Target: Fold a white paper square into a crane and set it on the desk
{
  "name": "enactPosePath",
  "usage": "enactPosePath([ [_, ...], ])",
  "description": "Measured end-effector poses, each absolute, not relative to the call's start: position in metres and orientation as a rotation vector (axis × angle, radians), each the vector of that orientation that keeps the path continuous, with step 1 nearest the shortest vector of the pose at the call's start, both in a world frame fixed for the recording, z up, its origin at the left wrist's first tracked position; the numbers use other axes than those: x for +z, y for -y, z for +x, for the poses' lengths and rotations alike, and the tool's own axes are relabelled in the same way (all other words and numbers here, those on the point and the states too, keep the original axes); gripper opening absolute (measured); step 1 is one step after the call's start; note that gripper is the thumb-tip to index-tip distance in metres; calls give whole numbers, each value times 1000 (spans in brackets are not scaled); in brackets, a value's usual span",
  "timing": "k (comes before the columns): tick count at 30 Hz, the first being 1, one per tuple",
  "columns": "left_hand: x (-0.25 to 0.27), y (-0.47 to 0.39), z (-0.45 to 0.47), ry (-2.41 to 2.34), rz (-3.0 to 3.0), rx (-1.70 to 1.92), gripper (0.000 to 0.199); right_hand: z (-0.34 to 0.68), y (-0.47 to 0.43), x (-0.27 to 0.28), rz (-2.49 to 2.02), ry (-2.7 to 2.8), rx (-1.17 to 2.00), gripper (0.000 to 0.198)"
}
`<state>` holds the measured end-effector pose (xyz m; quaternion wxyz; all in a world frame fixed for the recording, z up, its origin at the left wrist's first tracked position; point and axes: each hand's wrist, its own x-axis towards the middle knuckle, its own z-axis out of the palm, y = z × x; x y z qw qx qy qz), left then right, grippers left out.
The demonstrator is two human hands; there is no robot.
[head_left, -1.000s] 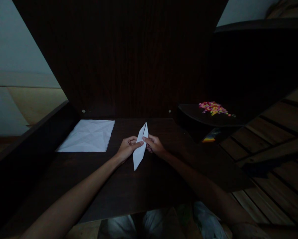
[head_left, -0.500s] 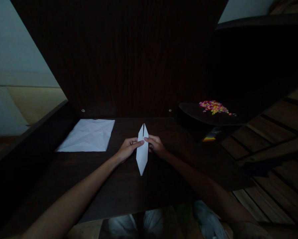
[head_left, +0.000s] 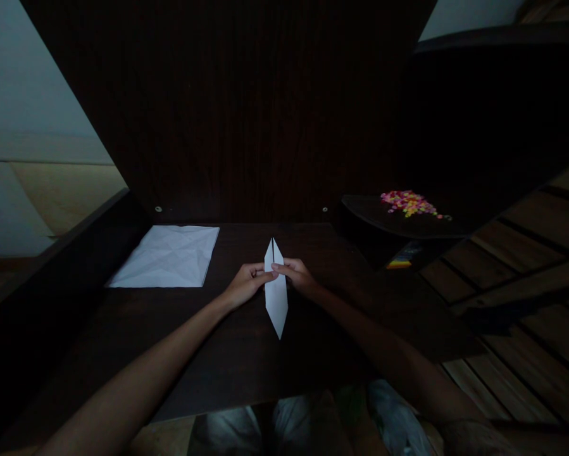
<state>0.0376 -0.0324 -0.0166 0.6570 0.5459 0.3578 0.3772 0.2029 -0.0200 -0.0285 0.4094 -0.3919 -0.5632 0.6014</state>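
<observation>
A folded white paper (head_left: 276, 303), long and narrow with pointed ends, is held up between both hands over the dark desk. Its far end splits into two points with a thin slit between them. My left hand (head_left: 247, 282) grips the left edge, thumb lying across the front and fingers curled behind. From the right side, my right hand (head_left: 298, 277) pinches the same paper, its thumb meeting the left thumb near the slit's lower end. The fingers behind the paper are partly hidden.
Creased white paper sheets (head_left: 175, 256) lie at the desk's back left. On a low curved shelf (head_left: 360, 209) at the right sits a pile of small colourful pieces (head_left: 410, 203). A dark panel (head_left: 246, 114) rises behind the desk (head_left: 208, 361), and a raised side board (head_left: 61, 247) borders the left.
The folded paper has tilted slightly, its near tip swinging to the right and its far tip a little left. Both hands keep their hold, with the thumbs now closer together.
</observation>
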Motion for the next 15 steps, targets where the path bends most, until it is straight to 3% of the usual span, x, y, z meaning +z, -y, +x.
enactPosePath([
  [15,-19,31,37,-818,1307,854,33,203,22,-28,-921,1392,1483,30],
])
